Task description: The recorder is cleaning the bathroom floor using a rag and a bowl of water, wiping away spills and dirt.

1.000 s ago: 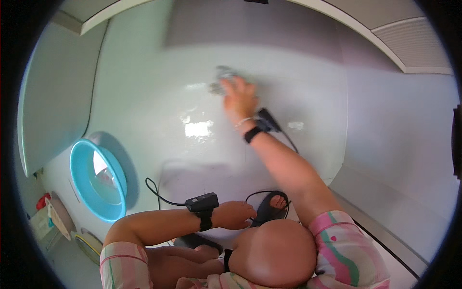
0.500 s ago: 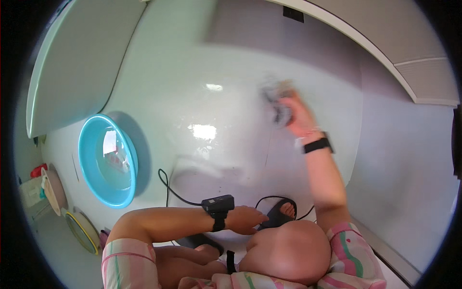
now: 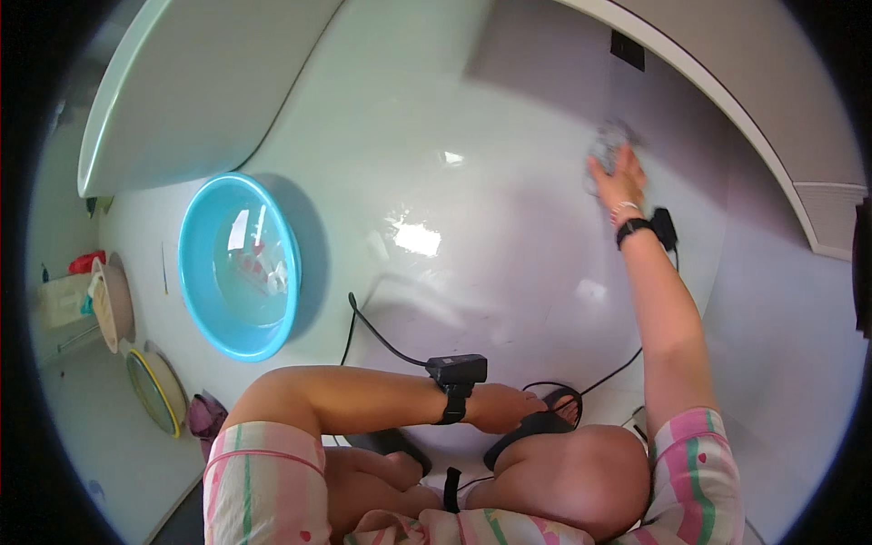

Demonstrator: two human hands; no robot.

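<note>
On the glossy pale floor at the far right, my right hand [image 3: 622, 179] presses down on a crumpled grey cloth [image 3: 607, 136]. Its thumb and fingers look spread over the cloth, which is partly covered and blurred. My right arm reaches straight out. Across my body lies my left arm, with my left hand [image 3: 501, 408] beside my raised knee. Its fingers look loosely stretched and hold nothing visible; their tips are partly hard to make out. A light blue basin [image 3: 188, 263] with clear water stands on the floor to the left.
A white curved panel [image 3: 173, 100] rises at upper left; another pale overhanging edge [image 3: 699, 64] bends across upper right. Further left are a pinkish basin [image 3: 113, 300] and a yellow-rimmed basin [image 3: 150, 395]. A black cable [image 3: 386, 341] runs from my left wrist device [image 3: 457, 369].
My right hand and the cloth have moved farther out and right across the floor. The view has shifted, so the blue basin appears further right and higher. My left hand stays by the knee.
</note>
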